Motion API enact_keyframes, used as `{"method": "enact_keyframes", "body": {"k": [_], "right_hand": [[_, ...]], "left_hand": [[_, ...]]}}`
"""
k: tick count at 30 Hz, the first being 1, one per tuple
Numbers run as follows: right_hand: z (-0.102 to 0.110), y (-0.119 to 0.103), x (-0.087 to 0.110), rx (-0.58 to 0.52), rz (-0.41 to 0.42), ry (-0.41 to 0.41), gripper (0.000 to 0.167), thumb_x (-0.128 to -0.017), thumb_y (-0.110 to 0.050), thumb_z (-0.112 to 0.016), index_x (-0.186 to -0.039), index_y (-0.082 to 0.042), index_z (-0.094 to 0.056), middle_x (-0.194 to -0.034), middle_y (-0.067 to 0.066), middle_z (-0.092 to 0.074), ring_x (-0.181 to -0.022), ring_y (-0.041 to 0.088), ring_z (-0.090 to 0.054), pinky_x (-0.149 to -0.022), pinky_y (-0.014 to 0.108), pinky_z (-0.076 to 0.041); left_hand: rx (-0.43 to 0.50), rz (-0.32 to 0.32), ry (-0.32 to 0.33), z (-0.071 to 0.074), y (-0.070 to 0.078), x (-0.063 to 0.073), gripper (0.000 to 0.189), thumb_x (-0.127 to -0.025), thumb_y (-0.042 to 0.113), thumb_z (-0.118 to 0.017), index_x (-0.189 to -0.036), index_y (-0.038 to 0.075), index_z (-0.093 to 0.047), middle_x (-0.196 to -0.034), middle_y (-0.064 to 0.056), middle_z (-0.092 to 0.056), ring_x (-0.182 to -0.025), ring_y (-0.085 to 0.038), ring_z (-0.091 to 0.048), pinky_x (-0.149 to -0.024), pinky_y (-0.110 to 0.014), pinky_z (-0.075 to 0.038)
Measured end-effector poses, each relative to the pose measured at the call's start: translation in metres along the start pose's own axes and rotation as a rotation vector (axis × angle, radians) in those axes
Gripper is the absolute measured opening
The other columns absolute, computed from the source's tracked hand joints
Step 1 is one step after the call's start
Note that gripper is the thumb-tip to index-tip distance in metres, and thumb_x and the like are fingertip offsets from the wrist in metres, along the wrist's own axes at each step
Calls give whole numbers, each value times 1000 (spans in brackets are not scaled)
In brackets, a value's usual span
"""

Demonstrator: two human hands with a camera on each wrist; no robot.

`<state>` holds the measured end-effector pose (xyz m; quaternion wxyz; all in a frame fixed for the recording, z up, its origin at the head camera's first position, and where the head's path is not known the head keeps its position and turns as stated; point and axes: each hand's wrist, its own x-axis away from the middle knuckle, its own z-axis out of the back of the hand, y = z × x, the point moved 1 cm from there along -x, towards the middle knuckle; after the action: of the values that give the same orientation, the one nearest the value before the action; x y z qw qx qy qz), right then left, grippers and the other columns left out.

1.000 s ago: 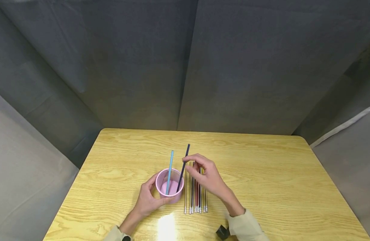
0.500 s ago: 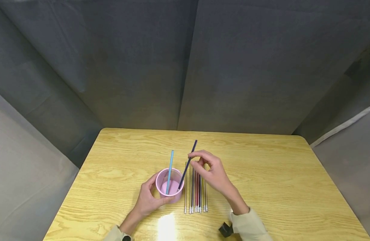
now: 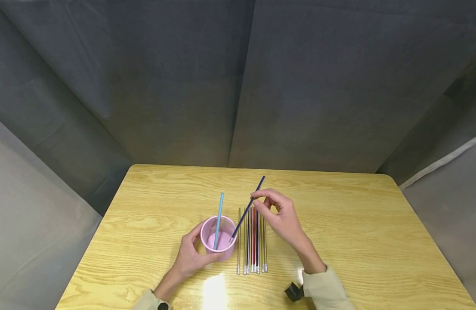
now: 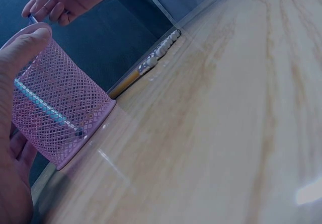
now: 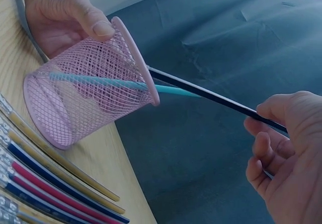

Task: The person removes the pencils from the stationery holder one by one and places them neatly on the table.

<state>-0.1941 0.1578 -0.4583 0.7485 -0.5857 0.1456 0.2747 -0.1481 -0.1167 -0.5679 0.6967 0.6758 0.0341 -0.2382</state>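
Observation:
A pink mesh pencil cup [image 5: 103,108] stands on the wooden table, its near side gripped by my left hand [image 3: 189,258] with the thumb at the rim. One light blue pencil [image 3: 219,211] leans inside it, its ferrule end down near the base in the left wrist view. Between thumb and forefinger, my right hand [image 3: 280,215] pinches a dark blue pencil [image 3: 244,214] near its upper part. That pencil slants down to the left, its eraser end just at the cup's mouth in the right wrist view. The right hand's other fingers are loosely curled.
Just right of the cup, several pencils [image 3: 253,245] in gold, dark blue and red lie in a row, eraser ends toward me. The table [image 3: 338,224] extends on both sides. Grey curtains [image 3: 183,86] enclose its back and sides.
My right hand has moved up and to the right, drawing the dark blue pencil partly out of the cup and tilting it further right. The left hand and cup have stayed still.

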Motion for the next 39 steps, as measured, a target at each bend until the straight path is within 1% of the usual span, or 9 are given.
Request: {"method": "enact_keyframes", "body": {"k": [5,10,14,18,21,25,29,35,39], "right_hand": [[4,-1,-1,-10,1,12,21,-95,9,-68,-113,-1,-74,-88,13,-68,-67,16,-51,-58,20,-44],[7,-3,-2,-7,20,27,22,-94,12,-67,-112,0,-74,-86,12,-67,-67,16,-51,-59,20,-44],[10,-3,-3,-7,31,52,22,-92,14,-67,-110,2,-74,-85,11,-66,-67,15,-50,-58,21,-43],[12,-2,-3,-12,21,66,23,-91,16,-67,-109,3,-74,-89,12,-68,-69,15,-51,-59,21,-43],[15,-3,-3,-11,7,66,22,-92,15,-67,-109,3,-74,-90,11,-69,-69,15,-51,-59,21,-44],[19,-1,-3,9,-2,63,20,-93,12,-68,-109,2,-74,-87,12,-68,-67,16,-50,-57,22,-43],[24,4,-3,53,-25,35,21,-94,10,-69,-108,-3,-75,-85,11,-67,-65,16,-50,-54,24,-41],[31,9,-2,128,-113,-62,16,-100,-2,-68,-107,-13,-76,-88,3,-70,-65,14,-51,-53,23,-43],[34,15,-1,149,-155,-116,13,-102,-6,-66,-107,-13,-76,-89,1,-70,-64,12,-52,-54,24,-45]], "left_hand": [[-5,-2,4,0,0,0,90,-72,6,-94,-151,7,-51,-146,-17,-61,-135,-30,-58,-119,-40,-44],[-13,-4,8,0,1,0,91,-71,6,-95,-151,6,-51,-145,-18,-61,-134,-30,-58,-118,-40,-45],[-23,-3,11,0,1,1,92,-70,6,-95,-151,6,-51,-145,-16,-61,-134,-30,-58,-118,-40,-45],[-29,0,10,0,1,0,91,-71,7,-95,-151,5,-51,-146,-15,-61,-134,-32,-58,-118,-41,-45],[-24,1,6,0,1,0,90,-72,7,-94,-151,4,-51,-145,-17,-61,-134,-33,-58,-119,-41,-45],[-25,-1,2,0,1,1,90,-72,5,-94,-151,4,-51,-145,-20,-61,-134,-35,-58,-119,-43,-45],[-27,-6,-1,0,1,1,90,-72,4,-94,-151,3,-50,-145,-20,-60,-134,-36,-58,-119,-46,-44],[-31,-3,-2,1,0,2,89,-73,3,-93,-151,3,-50,-145,-21,-61,-133,-33,-58,-119,-45,-44],[-26,17,2,1,-1,3,87,-74,5,-93,-150,5,-51,-143,-19,-62,-132,-30,-59,-118,-45,-45]]}}
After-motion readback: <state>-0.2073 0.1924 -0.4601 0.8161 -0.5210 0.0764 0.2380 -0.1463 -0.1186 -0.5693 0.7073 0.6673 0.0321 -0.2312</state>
